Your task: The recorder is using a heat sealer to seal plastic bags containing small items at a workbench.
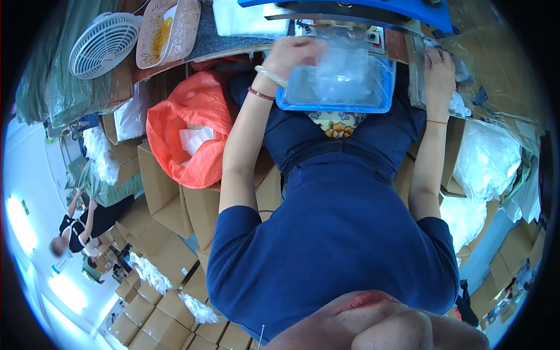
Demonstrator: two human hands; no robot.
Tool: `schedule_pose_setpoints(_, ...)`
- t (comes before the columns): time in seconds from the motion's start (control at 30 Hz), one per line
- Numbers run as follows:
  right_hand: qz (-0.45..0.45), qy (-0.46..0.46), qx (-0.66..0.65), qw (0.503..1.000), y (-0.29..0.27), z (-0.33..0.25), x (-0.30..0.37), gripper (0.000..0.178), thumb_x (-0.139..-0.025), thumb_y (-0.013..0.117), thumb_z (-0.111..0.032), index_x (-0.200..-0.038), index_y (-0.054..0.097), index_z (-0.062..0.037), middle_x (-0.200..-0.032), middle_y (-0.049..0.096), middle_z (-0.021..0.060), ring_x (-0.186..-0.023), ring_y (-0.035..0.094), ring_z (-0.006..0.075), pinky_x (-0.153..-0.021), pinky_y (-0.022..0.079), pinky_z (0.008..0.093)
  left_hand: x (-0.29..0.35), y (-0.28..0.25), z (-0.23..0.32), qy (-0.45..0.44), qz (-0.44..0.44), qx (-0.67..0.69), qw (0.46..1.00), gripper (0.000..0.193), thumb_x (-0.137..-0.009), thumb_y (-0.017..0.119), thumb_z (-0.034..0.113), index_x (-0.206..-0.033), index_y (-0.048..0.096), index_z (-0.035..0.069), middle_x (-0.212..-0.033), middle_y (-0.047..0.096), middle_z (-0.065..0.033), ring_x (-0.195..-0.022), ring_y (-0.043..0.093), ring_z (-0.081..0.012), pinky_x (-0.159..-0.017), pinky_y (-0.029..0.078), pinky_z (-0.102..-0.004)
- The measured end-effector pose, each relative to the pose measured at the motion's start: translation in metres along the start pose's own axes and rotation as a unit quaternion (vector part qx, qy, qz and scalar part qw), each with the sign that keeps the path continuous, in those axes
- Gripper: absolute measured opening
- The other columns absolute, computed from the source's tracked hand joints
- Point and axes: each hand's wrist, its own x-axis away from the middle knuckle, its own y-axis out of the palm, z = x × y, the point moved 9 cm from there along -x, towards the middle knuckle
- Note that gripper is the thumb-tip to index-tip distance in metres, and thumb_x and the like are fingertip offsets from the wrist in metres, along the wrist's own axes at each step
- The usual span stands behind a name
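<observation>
Hovering at the upper left of a blue tray (364, 108), the left grip (291, 53) has its fingers curled and turned inward, their tips blurred; whether they pinch the clear plastic pieces (341, 81) beside them cannot be told. The left forearm stretches nearly straight, with a pale bangle (271, 76) at the wrist. The right grip (438, 70) rests back-upward over clear wrapping (461, 70), fingers slightly bent; how tightly they close is hidden. The plastic pieces lie in the tray, over the person's lap, just beside the counter (201, 45). Above them sits a blue machine (373, 8). Farther left, an orange-red sack (192, 116) gapes below the counter, which carries a pale basket (142, 52) and a white fan (105, 46).
</observation>
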Motion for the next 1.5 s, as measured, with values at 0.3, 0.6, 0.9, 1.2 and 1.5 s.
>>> schedule_pose_setpoints(0.3, 0.066, 0.038, -0.231, 0.97, -0.033, -0.009, 0.002, 0.029, -0.092, 0.065, -0.017, -0.119, 0.063, -0.0062, -0.116, 0.063, 0.0174, -0.108, 0.06, 0.0353, -0.09, 0.049, 0.0413, 0.056, -0.071, 0.024, 0.385, 0.218, -0.606, 0.661, 0.031, -0.083, 0.07, 0.013, -0.113, 0.067, 0.009, -0.114, 0.069, -0.0087, -0.104, 0.064, -0.0264, -0.093, 0.046, -0.0422)
schedule_pose_setpoints(0.6, -0.113, -0.025, -0.478, 0.871, -0.064, -0.102, 0.042, 0.031, -0.092, 0.067, -0.014, -0.122, 0.064, -0.0067, -0.111, 0.067, 0.0093, -0.097, 0.065, 0.0178, -0.082, 0.05, 0.0258, 0.083, -0.05, 0.043, 0.16, 0.207, -0.193, 0.946, 0.019, -0.084, 0.076, 0.004, -0.1, 0.073, -0.005, -0.093, 0.073, -0.0042, -0.081, 0.062, -0.006, -0.075, 0.05, -0.0192)
schedule_pose_setpoints(0.9, -0.116, -0.201, -0.507, 0.83, -0.129, -0.161, 0.005, 0.023, -0.085, 0.071, -0.01, -0.106, 0.068, -0.0016, -0.095, 0.067, 0.0106, -0.082, 0.061, 0.0235, -0.075, 0.049, 0.0323, 0.086, 0.018, 0.056, 0.132, 0.058, -0.125, 0.982, 0.018, -0.087, 0.073, 0.004, -0.103, 0.072, -0.004, -0.093, 0.072, -0.0051, -0.084, 0.064, -0.0068, -0.076, 0.051, -0.0194)
schedule_pose_setpoints(1.2, -0.233, -0.219, -0.417, 0.851, -0.066, -0.151, -0.012, 0.027, -0.094, 0.061, -0.023, -0.111, 0.066, -0.0032, -0.103, 0.069, 0.015, -0.094, 0.065, 0.0334, -0.08, 0.051, 0.0378, 0.044, 0.051, -0.019, -0.093, -0.136, 0.082, 0.983, 0.023, -0.092, 0.067, 0.01, -0.107, 0.068, -0.006, -0.096, 0.073, -0.0158, -0.089, 0.073, -0.0243, -0.074, 0.06, -0.0315)
schedule_pose_setpoints(1.5, -0.195, 0.028, -0.503, 0.842, -0.034, -0.097, -0.001, 0.025, -0.095, 0.064, -0.024, -0.115, 0.069, -0.0098, -0.105, 0.073, 0.0055, -0.095, 0.069, 0.0189, -0.083, 0.052, 0.0289, 0.028, 0.061, -0.013, -0.082, -0.104, 0.16, 0.978, 0.026, -0.091, 0.068, 0.009, -0.109, 0.067, -0.008, -0.101, 0.072, -0.0193, -0.088, 0.073, -0.0282, -0.073, 0.06, -0.0312)
